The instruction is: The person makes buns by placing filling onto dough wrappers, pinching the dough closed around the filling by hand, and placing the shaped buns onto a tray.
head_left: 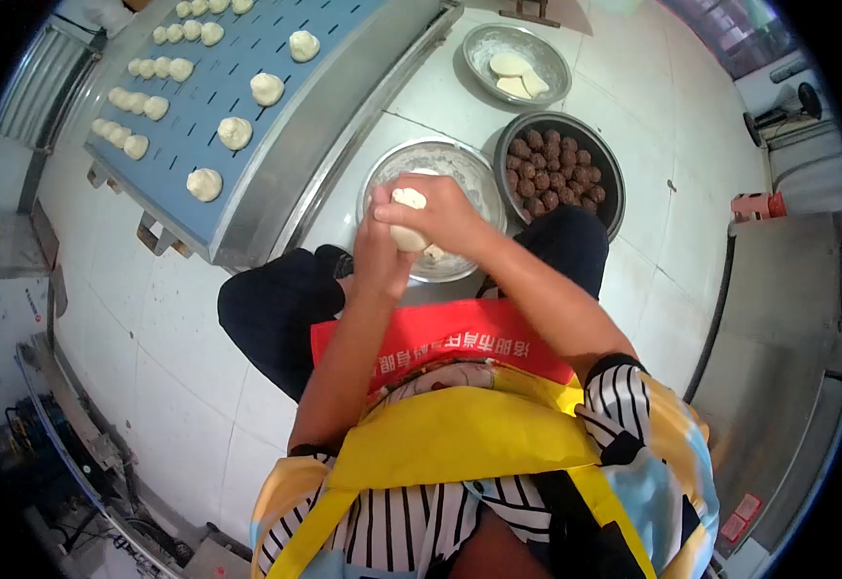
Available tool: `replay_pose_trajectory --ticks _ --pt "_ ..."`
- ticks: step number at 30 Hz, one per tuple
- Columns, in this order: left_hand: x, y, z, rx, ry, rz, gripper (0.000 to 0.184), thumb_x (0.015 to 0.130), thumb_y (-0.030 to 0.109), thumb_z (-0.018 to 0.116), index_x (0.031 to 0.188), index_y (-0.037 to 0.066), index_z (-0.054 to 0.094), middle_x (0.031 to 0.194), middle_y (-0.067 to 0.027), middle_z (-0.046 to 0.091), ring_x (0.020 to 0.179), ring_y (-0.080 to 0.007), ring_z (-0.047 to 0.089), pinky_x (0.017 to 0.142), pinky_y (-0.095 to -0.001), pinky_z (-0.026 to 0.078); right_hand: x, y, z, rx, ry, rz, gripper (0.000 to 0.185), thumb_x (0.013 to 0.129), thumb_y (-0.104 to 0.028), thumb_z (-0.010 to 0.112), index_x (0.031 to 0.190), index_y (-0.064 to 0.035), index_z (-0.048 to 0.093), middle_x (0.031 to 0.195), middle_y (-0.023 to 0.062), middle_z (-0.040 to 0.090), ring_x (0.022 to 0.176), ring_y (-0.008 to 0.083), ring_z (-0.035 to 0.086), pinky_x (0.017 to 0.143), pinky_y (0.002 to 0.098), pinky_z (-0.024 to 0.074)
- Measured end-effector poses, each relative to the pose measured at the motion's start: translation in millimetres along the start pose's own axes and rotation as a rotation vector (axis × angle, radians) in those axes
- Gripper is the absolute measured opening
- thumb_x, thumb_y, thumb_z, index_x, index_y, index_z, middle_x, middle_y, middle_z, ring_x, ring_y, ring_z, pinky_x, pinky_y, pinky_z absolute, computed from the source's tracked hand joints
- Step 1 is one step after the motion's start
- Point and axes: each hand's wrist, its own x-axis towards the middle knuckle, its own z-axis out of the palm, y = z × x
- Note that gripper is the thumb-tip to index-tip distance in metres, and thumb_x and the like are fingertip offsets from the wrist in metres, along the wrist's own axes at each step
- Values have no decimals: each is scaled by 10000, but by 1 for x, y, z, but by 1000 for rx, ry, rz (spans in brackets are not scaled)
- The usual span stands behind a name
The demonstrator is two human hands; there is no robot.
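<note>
Both hands meet over a floured metal bowl (474, 174) and hold a ball of pale dough (407, 238) between them. My left hand (377, 249) is wrapped round its side and underside. Curled over the top is my right hand (442, 210), with a gathered bit of dough showing between thumb and fingers. Whether a filling is inside cannot be seen. Bits of dough lie in the bowl below. Beside it, a dark bowl (618, 198) holds several brown balls (554, 166). Farther back, another metal bowl (479, 43) contains flat dough pieces (511, 66).
At the left, a blue slotted belt (247, 140) with a metal side rail (290, 145) carries several shaped dough balls (204, 184). My knees flank the bowl on the tiled floor (175, 318). A metal cabinet (778, 318) stands at the right.
</note>
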Motion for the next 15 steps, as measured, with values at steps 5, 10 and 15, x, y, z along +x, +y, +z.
replay_pose_trajectory --ticks 5,10,15 --pt "-6 18 1 154 -77 -173 531 964 522 384 1217 61 464 1122 -99 563 951 -213 621 675 -333 563 -4 -9 -3 -9 -51 -11 346 810 -316 688 1024 -45 670 847 79 666 776 158 614 742 296 493" --pt "-10 20 5 116 0 -182 529 966 520 379 1226 68 464 1113 -106 571 955 -219 620 701 -348 560 -3 -11 -1 58 -50 -108 353 804 -314 689 1017 -34 666 843 100 660 772 174 609 744 305 490" --pt "-6 2 4 41 112 -69 554 972 528 353 1259 64 448 1186 -121 552 1061 -236 586 801 -433 550 5 -6 -2 -119 -128 175 412 801 -242 668 1172 -68 625 999 93 668 874 166 615 830 275 477"
